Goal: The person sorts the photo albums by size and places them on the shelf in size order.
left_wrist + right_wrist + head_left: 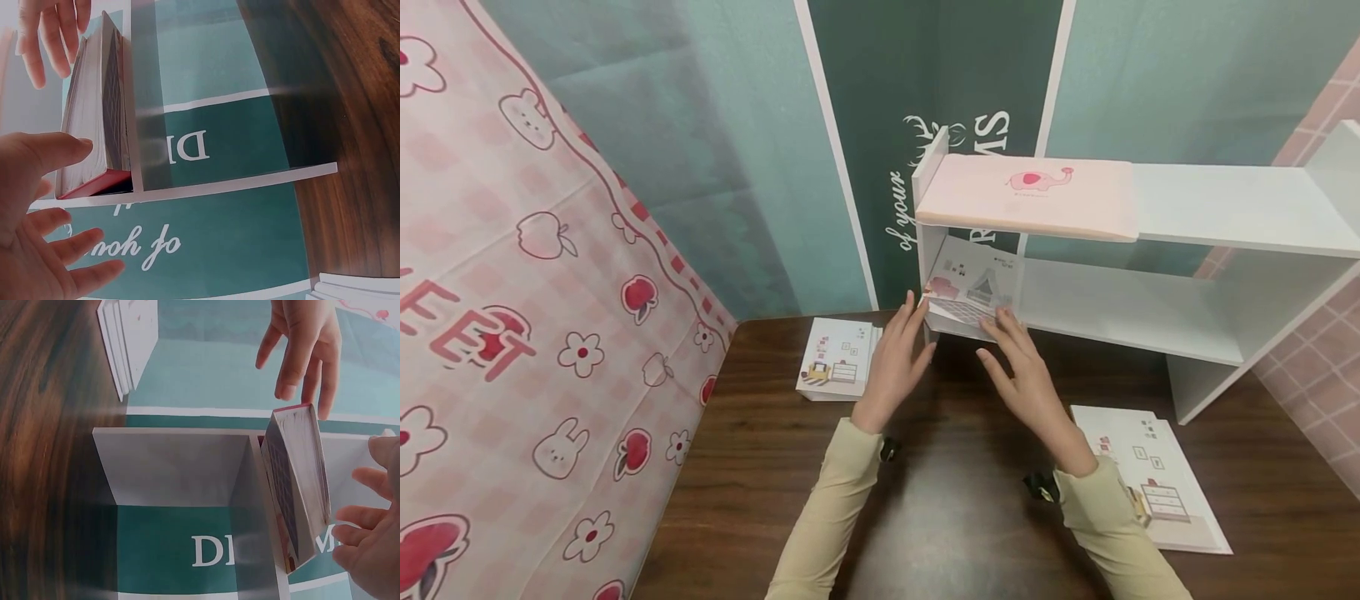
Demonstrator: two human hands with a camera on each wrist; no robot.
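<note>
A thick book with a pale cover and printed furniture pictures lies at the left end of the white shelf unit's lower board. Its page edges face my hands in both wrist views. My left hand is at the book's left end, fingers extended and fingertips right at its edge. At the book's front right corner is my right hand, with fingers spread and fingertips overlapping the corner. Neither hand curls round the book. In the left wrist view, the left thumb overlaps the page block.
Above the book, a flat pink piece with an elephant print covers the top board's left part. White printed books are stacked on the brown table to the left, and others lie at the right. A patterned pink curtain hangs at left.
</note>
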